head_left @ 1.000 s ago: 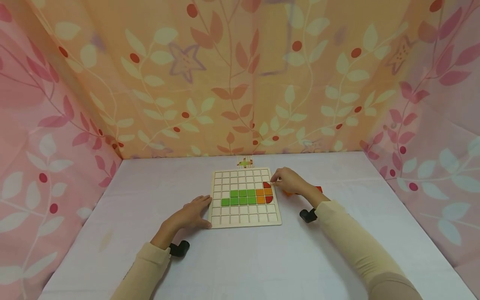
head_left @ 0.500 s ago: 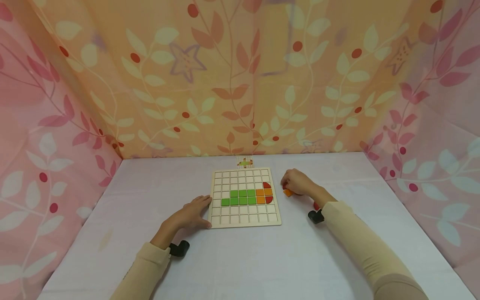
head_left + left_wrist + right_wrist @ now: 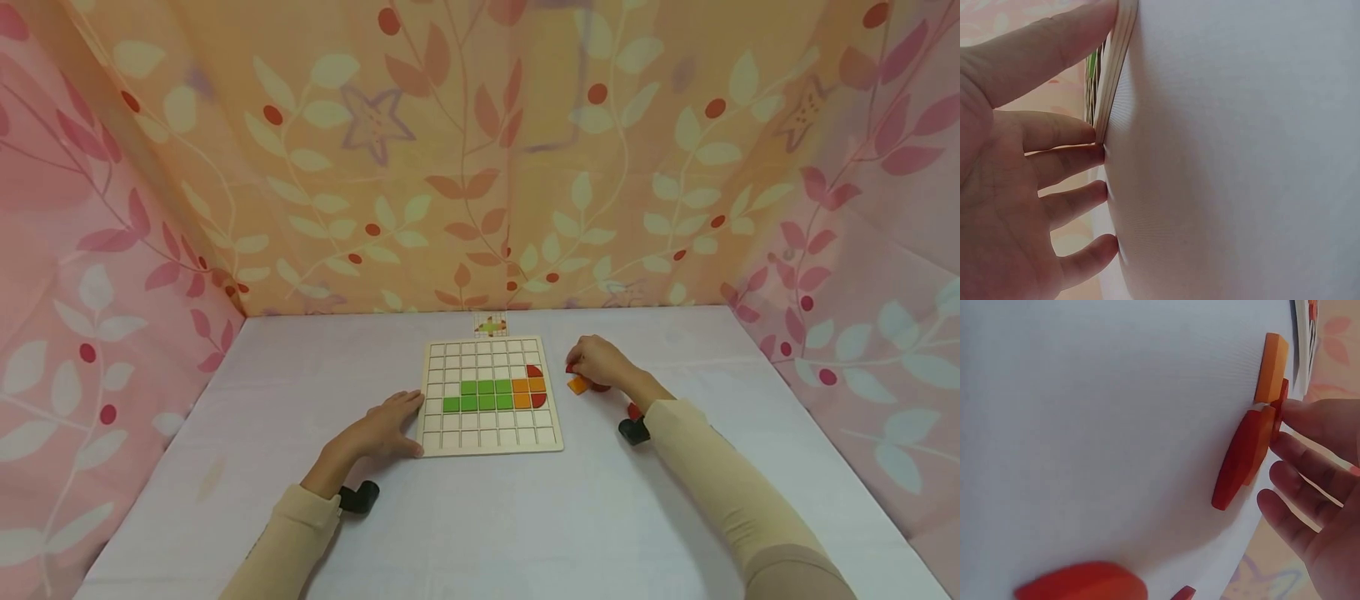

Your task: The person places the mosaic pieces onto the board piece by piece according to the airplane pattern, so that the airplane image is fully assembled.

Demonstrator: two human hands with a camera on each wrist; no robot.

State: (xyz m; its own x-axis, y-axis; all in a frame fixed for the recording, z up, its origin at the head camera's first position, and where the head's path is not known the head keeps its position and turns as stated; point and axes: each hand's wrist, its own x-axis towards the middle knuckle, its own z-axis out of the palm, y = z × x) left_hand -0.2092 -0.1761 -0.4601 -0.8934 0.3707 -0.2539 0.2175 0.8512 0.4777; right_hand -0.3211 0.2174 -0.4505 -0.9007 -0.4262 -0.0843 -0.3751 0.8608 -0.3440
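A pale wooden grid board point(image 3: 491, 437) lies on the table, bearing green squares point(image 3: 486, 402), orange squares point(image 3: 521, 400) and red rounded tiles point(image 3: 538, 401) in its cells. My left hand point(image 3: 386, 425) rests at the board's left edge; in the left wrist view its thumb and fingers point(image 3: 1063, 134) are extended, touching the edge and tabletop. Right of the board, my right hand point(image 3: 602, 362) pinches a red tile point(image 3: 1280, 409) between thumb and index finger, low over the table. An orange tile point(image 3: 1271, 369) and another red tile point(image 3: 1235, 462) lie beside its fingertips.
A small picture card point(image 3: 491, 324) with a coloured grid pattern lies behind the board. A further red tile point(image 3: 1085, 584) sits near my right wrist, partly hidden in the head view. Patterned curtains point(image 3: 480, 167) enclose the white table point(image 3: 480, 517) at the back and sides.
My right hand has left the board's right edge and moved right to the loose tiles, where it has taken hold of a red one. The left hand has stayed still.
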